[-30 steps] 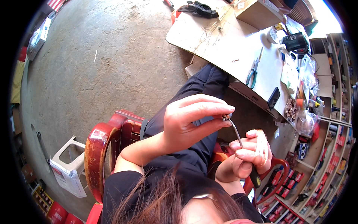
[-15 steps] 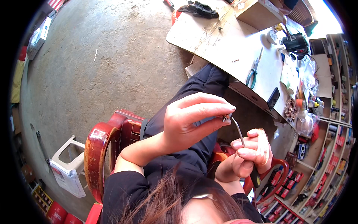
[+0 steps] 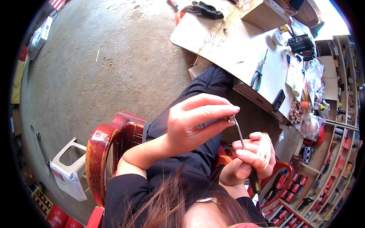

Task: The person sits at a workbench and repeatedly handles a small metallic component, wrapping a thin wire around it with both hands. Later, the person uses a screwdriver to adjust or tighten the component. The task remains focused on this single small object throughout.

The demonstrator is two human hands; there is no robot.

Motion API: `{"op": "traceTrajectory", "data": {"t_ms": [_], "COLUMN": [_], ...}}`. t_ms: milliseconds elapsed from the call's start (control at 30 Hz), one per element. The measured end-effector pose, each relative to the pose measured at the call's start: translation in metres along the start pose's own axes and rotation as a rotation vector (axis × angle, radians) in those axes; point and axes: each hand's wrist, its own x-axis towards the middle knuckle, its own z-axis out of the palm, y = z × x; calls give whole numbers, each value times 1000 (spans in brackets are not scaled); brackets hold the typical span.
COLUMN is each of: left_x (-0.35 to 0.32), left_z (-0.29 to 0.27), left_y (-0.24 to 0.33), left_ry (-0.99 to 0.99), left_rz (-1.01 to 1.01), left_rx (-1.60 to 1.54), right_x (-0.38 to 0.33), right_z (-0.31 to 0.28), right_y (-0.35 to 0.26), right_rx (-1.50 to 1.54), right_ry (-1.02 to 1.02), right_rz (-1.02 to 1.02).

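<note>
Between the thumb and fingertips of my left hand (image 3: pixel 192 117) is a small metal part (image 3: pixel 230 119), mostly covered by the fingers. My right hand (image 3: pixel 251 157) is closed around a hand tool with a thin, bent metal shaft (image 3: pixel 239 132) and a dark handle (image 3: pixel 255 182) with a yellow-green end. The tool's tip meets the small part at my left fingertips; whether it is inside or only against it I cannot tell. Thin copper-coloured strands (image 3: pixel 263 151) loop around the fingers of my right hand.
A white-topped table (image 3: pixel 224 49) holds green-handled pliers (image 3: pixel 257 76), a phone (image 3: pixel 278 100), a black glove (image 3: pixel 203 10) and a cardboard box (image 3: pixel 263 14). Stocked shelves (image 3: pixel 327 159) line the right. A red wooden chair (image 3: pixel 99 148) and a plastic stool (image 3: pixel 68 155) are at left.
My right hand has shifted slightly left, bringing the tool's tip closer in to the small part. My left hand stays in nearly the same place.
</note>
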Motion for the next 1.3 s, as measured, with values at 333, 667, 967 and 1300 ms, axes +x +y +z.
{"op": "traceTrajectory", "data": {"t_ms": [333, 667, 967, 1300], "left_x": [0, -4, 1, 0], "left_z": [-1, 6, 2, 3], "left_y": [1, -6, -5, -6], "left_ry": [20, 107, 52, 78], "left_rz": [-6, -9, 46, 65], "left_rx": [66, -117, -46, -22], "right_x": [5, -2, -2, -3], "right_z": [5, -1, 3, 6], "right_y": [8, 1, 2, 10], "right_rx": [-381, 18, 88, -21], "right_ry": [-56, 23, 48, 92], "right_rz": [-130, 75, 73, 10]}}
